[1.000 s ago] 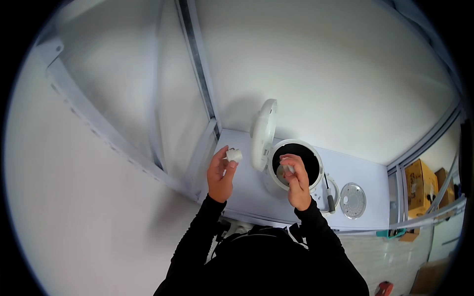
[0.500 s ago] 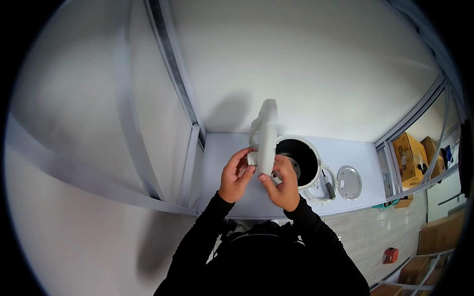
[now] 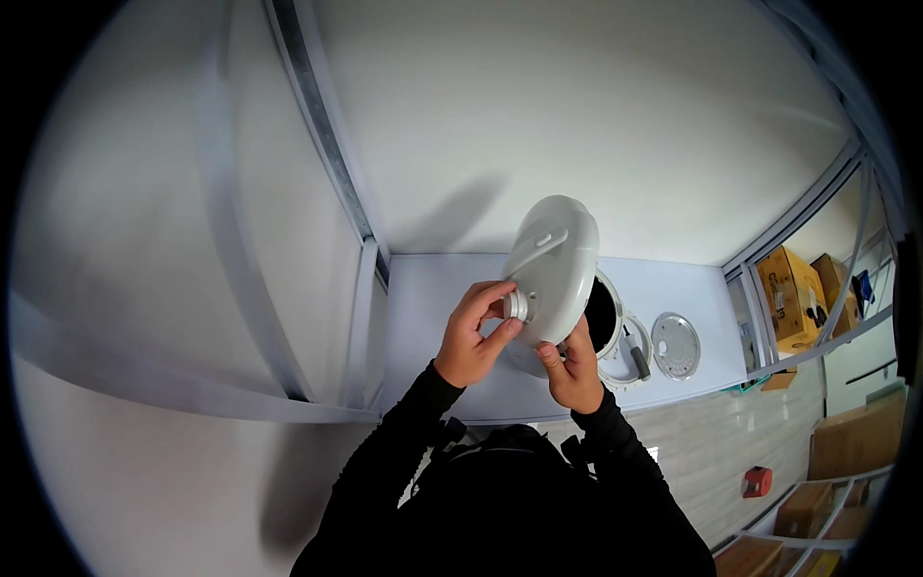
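A rounded white cooker lid [image 3: 569, 258] is held up tilted over the table, its outer face with a handle-like ridge turned toward the left. My right hand [image 3: 577, 373] grips the lower edge of it, thumb on the near side and fingers partly hidden behind. At a small round white cap [image 3: 516, 306] on the lid's face, my left hand [image 3: 468, 338] has its thumb and fingers closed around the sides. Behind the lid stands the white cooker body [image 3: 616, 300] with a dark inside, partly covered from sight.
Right of the cooker, a white ring [image 3: 646, 333] lies on the pale table [image 3: 423, 317] with a grey-handled tool [image 3: 638, 362] across it. A perforated metal disc [image 3: 677, 344] is beside them. Cardboard boxes [image 3: 794, 306] and a red object [image 3: 758, 482] are farther right.
The lid has turned from nearly edge-on to showing its outer face, and shifted slightly right. Both hands moved with it, the right one a little lower.
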### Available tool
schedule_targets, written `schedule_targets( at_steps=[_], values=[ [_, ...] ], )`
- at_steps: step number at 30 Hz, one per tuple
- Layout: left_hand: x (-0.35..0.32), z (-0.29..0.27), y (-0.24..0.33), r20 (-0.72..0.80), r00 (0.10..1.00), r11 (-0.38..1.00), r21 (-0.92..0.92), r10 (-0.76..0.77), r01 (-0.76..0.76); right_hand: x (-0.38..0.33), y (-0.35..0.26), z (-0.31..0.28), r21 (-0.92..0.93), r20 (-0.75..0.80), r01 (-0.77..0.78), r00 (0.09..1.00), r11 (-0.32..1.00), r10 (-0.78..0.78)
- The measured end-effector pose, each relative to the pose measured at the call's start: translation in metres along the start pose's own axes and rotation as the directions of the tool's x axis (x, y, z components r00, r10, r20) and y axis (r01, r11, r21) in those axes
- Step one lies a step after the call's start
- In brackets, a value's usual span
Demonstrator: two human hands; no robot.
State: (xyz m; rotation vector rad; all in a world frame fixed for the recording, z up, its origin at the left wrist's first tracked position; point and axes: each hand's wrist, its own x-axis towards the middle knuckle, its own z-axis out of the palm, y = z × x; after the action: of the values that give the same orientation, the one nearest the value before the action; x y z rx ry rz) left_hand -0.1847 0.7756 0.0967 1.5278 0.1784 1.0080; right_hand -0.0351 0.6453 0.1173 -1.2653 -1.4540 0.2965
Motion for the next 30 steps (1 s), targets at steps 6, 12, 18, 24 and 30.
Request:
schedule_targets(
  at_steps=[6, 12, 18, 24, 30],
  values=[
    [0.005, 0.001, -0.006, 0.013, 1.0, 0.997, 0.072, 0.001, -0.002, 0.004, -0.005, -0.007, -0.122, 0.047, 0.027, 0.999, 0.992, -0.021],
    [0.006, 0.005, -0.007, -0.037, 0.999, 1.0, 0.01, -0.016, 0.017, 0.014, -0.011, -0.009, -0.104, 0.087, 0.064, 0.995, 0.992, -0.055],
    [0.004, 0.003, -0.016, -0.068, 0.997, 0.997, 0.065, 0.033, -0.029, 0.019, -0.008, -0.011, -0.1, 0.131, 0.102, 0.987, 0.99, -0.089],
    [0.006, -0.001, -0.018, -0.088, 0.996, 1.0, -0.008, -0.005, 0.004, 0.027, -0.008, -0.015, -0.146, 0.162, 0.155, 0.978, 0.977, -0.131],
    [0.01, -0.011, 0.008, 0.005, 1.0, 0.968, 0.251, 0.031, -0.031, 0.028, -0.008, -0.014, -0.17, 0.16, 0.164, 0.978, 0.972, -0.137]
  ],
)
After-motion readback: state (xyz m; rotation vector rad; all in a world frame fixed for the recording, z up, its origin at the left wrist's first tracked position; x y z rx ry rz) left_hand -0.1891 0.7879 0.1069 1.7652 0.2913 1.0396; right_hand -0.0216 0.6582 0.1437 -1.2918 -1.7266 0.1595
